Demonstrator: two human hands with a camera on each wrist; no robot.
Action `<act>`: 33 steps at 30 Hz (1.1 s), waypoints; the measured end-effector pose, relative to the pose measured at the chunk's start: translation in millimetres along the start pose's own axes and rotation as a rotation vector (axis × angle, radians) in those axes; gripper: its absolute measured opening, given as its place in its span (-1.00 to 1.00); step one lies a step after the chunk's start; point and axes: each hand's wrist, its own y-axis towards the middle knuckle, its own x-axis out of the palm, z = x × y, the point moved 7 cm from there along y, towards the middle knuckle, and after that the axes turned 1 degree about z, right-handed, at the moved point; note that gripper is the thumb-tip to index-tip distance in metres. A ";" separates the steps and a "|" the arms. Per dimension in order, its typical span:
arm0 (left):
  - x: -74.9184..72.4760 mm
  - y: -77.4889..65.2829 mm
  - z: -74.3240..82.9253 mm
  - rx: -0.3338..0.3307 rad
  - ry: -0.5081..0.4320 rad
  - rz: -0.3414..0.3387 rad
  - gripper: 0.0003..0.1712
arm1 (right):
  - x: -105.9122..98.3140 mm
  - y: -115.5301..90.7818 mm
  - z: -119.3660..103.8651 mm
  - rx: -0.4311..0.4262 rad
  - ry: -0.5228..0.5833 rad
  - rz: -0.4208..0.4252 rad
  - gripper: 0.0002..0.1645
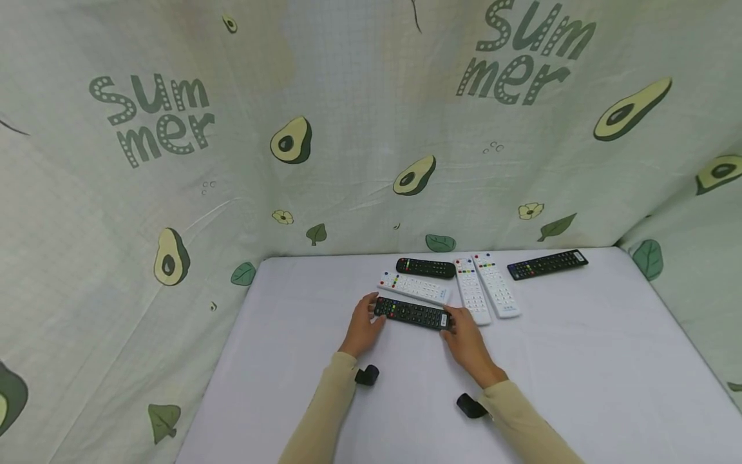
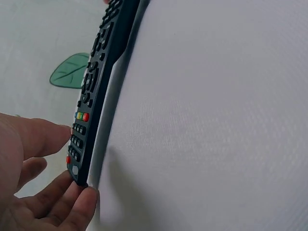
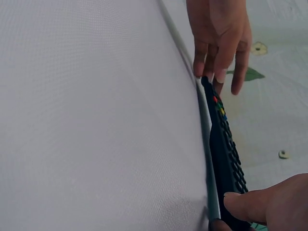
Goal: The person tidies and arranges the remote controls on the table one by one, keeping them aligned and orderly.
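Note:
A black remote control (image 1: 411,314) with small coloured buttons lies slightly slanted at the near side of a group of remotes, between the two hands. My left hand (image 1: 362,328) holds its left end, fingers and thumb around the end with the red button. At the opposite end, my right hand (image 1: 468,341) pinches the remote near its white label. The right wrist view has the right thumb (image 3: 250,204) pressed along the remote's side, and the left hand (image 3: 221,43) at the far end. Palms are partly hidden.
Just behind lies a white remote (image 1: 414,288), with a black one (image 1: 426,268) beyond it. Two more white remotes (image 1: 472,291) stand lengthwise to the right, and another black remote (image 1: 547,264) lies farther right. A patterned curtain (image 1: 348,212) borders the white table (image 1: 278,361).

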 end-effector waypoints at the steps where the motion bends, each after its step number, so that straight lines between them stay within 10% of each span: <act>1: -0.7 0.4 0.4 0.002 -0.007 0.003 -0.32 | 0.0 0.0 0.0 0.000 0.006 0.001 -0.27; 33: -31.2 -4.5 -17.6 -0.093 -0.302 0.088 -0.66 | 20.0 -42.8 -11.9 0.107 0.371 -0.069 -0.34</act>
